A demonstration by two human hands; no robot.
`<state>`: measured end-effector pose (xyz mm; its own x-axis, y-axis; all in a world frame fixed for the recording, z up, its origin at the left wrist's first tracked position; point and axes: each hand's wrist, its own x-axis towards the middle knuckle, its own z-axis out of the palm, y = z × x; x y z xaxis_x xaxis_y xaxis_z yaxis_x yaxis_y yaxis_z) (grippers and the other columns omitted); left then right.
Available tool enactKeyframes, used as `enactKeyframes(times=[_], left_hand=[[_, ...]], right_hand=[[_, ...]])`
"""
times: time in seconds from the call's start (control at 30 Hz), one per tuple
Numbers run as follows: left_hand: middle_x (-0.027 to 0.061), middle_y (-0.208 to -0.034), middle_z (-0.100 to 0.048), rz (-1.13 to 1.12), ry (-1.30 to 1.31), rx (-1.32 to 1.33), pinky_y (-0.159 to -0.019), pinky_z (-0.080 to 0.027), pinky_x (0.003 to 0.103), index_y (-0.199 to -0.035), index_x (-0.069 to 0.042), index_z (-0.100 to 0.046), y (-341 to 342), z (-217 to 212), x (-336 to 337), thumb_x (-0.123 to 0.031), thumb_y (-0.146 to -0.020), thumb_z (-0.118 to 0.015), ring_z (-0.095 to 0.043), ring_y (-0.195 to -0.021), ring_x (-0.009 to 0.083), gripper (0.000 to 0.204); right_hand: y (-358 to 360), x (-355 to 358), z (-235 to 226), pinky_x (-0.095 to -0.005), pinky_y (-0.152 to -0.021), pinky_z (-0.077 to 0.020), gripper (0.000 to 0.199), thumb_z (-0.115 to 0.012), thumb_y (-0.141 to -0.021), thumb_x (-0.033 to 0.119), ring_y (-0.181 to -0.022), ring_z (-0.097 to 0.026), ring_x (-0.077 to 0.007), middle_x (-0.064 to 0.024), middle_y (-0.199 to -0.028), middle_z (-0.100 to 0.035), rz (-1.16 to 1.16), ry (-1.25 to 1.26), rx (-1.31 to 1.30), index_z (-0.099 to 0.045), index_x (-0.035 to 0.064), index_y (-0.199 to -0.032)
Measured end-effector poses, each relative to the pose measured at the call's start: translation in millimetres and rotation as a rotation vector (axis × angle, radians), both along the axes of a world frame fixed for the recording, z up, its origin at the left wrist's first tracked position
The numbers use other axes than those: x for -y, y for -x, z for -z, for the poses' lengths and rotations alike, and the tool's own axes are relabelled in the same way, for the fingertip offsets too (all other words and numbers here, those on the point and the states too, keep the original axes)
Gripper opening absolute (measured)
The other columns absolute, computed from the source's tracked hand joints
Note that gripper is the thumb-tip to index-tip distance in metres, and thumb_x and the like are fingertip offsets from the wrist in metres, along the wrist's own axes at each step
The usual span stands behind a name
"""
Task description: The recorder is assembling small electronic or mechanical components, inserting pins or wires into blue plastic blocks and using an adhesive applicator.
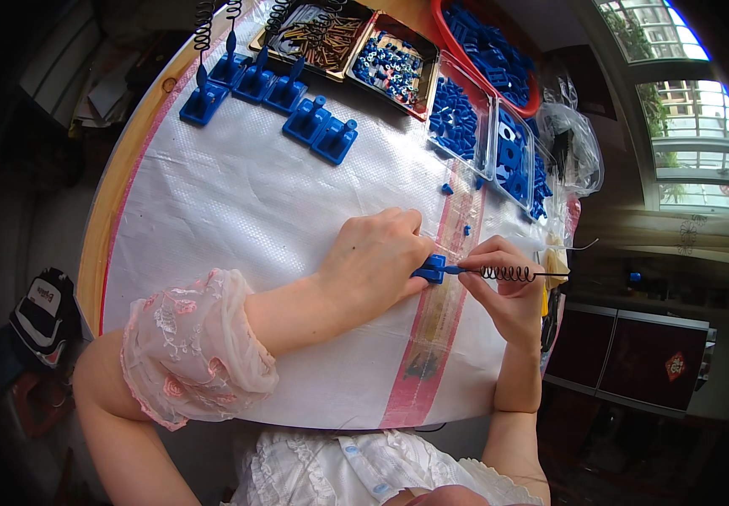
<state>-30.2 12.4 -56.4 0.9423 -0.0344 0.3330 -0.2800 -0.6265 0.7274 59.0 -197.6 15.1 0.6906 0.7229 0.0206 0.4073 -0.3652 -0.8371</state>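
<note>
Near the middle of the table, my left hand (373,257) is closed around a small blue plastic base (434,268), partly hidden by the fingers. My right hand (503,291) pinches a blue tapered piece (455,271) with a black coiled cord (506,273) running from it across the palm. The tapered piece's tip meets the base; whether it is fixed there I cannot tell. Just beyond the hands lie a tiny blue part (467,229) and a slightly larger blue part (447,190).
Several blue bases with upright pieces (204,103) stand at the far left, some with black coils. Along the back are a tray of brass-coloured pieces (318,38), a tray of small mixed parts (388,72), clear boxes of blue parts (454,118) and a red basin (535,93).
</note>
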Motion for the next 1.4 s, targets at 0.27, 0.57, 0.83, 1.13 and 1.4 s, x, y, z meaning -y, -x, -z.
enactKeyframes(times=[0.27,0.57,0.83,1.13,1.4], left_hand=[[0.0091,-0.093,-0.066,0.003,-0.003,-0.009,-0.075,-0.056,0.041,-0.096,-0.009,-0.077,0.1,-0.4,-0.3,-0.029,-0.083,-0.085,-0.069,-0.089,0.0271,0.024],[0.0092,-0.093,-0.066,-0.001,-0.003,-0.002,-0.076,-0.057,0.041,-0.097,-0.009,-0.078,0.4,-0.8,-0.3,-0.028,-0.083,-0.085,-0.069,-0.089,0.0271,0.024],[0.0094,-0.093,-0.066,0.004,0.004,-0.008,-0.075,-0.057,0.041,-0.097,-0.009,-0.078,0.6,-1.4,-0.8,-0.028,-0.083,-0.085,-0.070,-0.088,0.0272,0.025],[0.0094,-0.093,-0.066,0.004,-0.009,-0.016,-0.075,-0.057,0.041,-0.096,-0.009,-0.078,0.1,-0.8,-0.2,-0.028,-0.083,-0.085,-0.070,-0.088,0.0273,0.025],[0.0094,-0.093,-0.066,0.002,-0.003,-0.015,-0.075,-0.057,0.041,-0.095,-0.009,-0.077,0.1,-1.8,-0.3,-0.029,-0.084,-0.085,-0.070,-0.088,0.0273,0.024]], right_hand=[[-0.2,0.1,0.6,-0.0268,-0.078,-0.0490,0.021,-0.080,-0.081,-0.009,-0.087,-0.065,-0.0146,-0.0080,-0.094,-0.071,0.000,0.002,0.008,-0.081,-0.0011,-0.100],[0.9,-0.8,0.5,-0.0268,-0.077,-0.0491,0.020,-0.080,-0.081,-0.009,-0.086,-0.065,-0.0144,-0.0079,-0.093,-0.071,0.007,-0.002,0.015,-0.081,-0.0010,-0.100],[0.8,-0.8,-0.2,-0.0268,-0.078,-0.0491,0.020,-0.080,-0.081,-0.010,-0.086,-0.066,-0.0146,-0.0081,-0.093,-0.071,0.009,0.002,0.014,-0.081,-0.0011,-0.099],[0.5,0.0,0.5,-0.0268,-0.078,-0.0493,0.021,-0.079,-0.080,-0.010,-0.086,-0.065,-0.0146,-0.0084,-0.093,-0.071,0.011,-0.002,0.007,-0.081,-0.0015,-0.099],[0.6,-1.1,-0.9,-0.0263,-0.077,-0.0494,0.020,-0.079,-0.081,-0.010,-0.086,-0.066,-0.0144,-0.0082,-0.092,-0.071,0.004,0.004,0.011,-0.081,-0.0018,-0.099]])
